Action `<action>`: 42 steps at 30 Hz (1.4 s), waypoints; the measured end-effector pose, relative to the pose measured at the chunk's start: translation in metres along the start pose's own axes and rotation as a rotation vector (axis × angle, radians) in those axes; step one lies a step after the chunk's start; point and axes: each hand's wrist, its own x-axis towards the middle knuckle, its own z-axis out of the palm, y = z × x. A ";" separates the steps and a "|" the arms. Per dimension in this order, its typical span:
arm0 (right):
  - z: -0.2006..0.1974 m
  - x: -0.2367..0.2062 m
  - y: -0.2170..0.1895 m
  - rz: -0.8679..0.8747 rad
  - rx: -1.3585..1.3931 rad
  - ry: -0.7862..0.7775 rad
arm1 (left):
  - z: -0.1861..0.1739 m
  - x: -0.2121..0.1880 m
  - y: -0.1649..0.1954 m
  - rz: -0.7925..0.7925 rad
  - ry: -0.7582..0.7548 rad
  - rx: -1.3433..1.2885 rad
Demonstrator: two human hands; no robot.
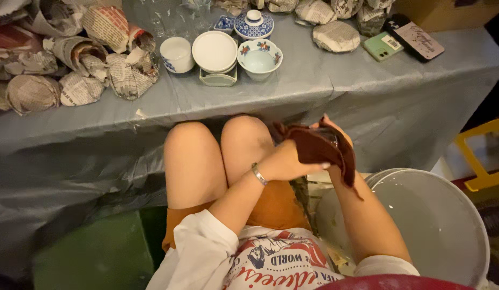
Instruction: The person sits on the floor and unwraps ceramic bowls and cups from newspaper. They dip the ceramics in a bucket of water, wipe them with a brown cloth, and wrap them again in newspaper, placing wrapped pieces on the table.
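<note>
I sit with bare knees under the table edge. Both hands meet above my right thigh around a dark reddish-brown cloth point(320, 149). My left hand point(284, 162), a silver bracelet on its wrist, presses its fingers flat over the cloth. My right hand point(335, 130) is mostly hidden under the cloth and grips it from behind; only the fingertips show at the top. Something small and shiny shows inside the folds, and I cannot tell what it is. One corner of the cloth hangs down over my right forearm.
A large white bucket point(448, 215) stands at my right. The grey-covered table point(324, 86) ahead holds a white cup point(176, 53), stacked white bowls point(214, 51), a flowered bowl point(259, 58), a blue-patterned lidded dish point(253, 23), several newspaper-wrapped bundles point(77, 59) and a green phone point(382, 46). A yellow frame point(475, 156) is at far right.
</note>
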 end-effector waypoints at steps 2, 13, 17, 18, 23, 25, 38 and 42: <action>0.004 -0.002 0.004 -0.091 -0.044 0.028 | -0.002 0.000 -0.005 -0.129 0.045 -0.292; 0.041 -0.020 0.012 -0.768 -1.058 -0.164 | 0.000 -0.013 -0.015 -0.530 0.419 -1.215; 0.044 -0.018 0.012 -0.643 -0.773 0.027 | 0.021 -0.006 0.001 -0.494 0.547 -0.705; 0.044 -0.018 0.009 -0.585 -0.692 0.102 | 0.023 -0.005 0.005 -0.467 0.537 -0.559; 0.044 -0.016 0.003 -0.219 -0.304 0.414 | 0.016 -0.007 0.021 -0.239 0.454 -0.056; 0.042 -0.014 0.006 -0.157 -0.240 0.450 | 0.014 -0.007 0.022 -0.223 0.519 -0.053; 0.025 -0.017 -0.002 -0.100 -0.750 -0.252 | -0.034 -0.019 0.007 -0.265 0.800 -0.190; 0.019 -0.018 0.013 0.073 -0.732 -0.186 | -0.032 -0.019 0.018 -0.112 0.622 0.039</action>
